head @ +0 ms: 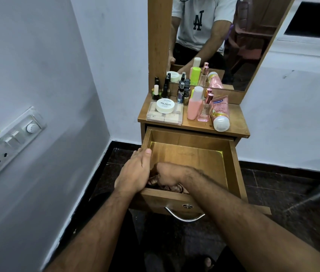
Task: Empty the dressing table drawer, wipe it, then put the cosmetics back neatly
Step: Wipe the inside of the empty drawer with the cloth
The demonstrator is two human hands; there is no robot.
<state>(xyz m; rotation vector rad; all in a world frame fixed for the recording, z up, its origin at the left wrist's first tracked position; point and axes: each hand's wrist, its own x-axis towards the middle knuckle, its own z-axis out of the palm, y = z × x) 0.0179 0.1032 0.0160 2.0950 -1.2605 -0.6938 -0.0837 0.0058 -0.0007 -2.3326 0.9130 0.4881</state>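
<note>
left grip (135, 171) lies flat with fingers straight; right grip (168, 176) is curled, forearm crossing leftward.

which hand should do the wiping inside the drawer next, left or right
Right, probably. The right hand is already down inside the drawer, fingers curled at the near left corner; whether it holds a cloth is unclear. The left hand rests on the left wall, steadying it.
</note>
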